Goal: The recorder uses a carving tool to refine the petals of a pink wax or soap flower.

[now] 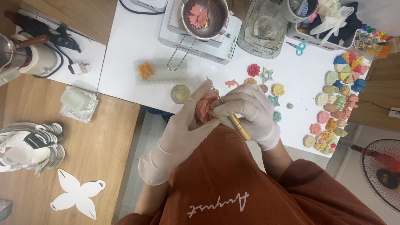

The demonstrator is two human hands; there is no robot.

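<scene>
Your left hand point(183, 125) has its fingers clamped on the pink flower piece point(205, 107), held above the near edge of the white surface point(125, 62). Your right hand point(250, 110) pinches the needle tool point(227, 109) against it; this looks like detailing, calling for steady strokes.

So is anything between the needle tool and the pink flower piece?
Nothing visible. The left hand cups the pink flower, and the right hand holds the needle tool right against it.
</scene>
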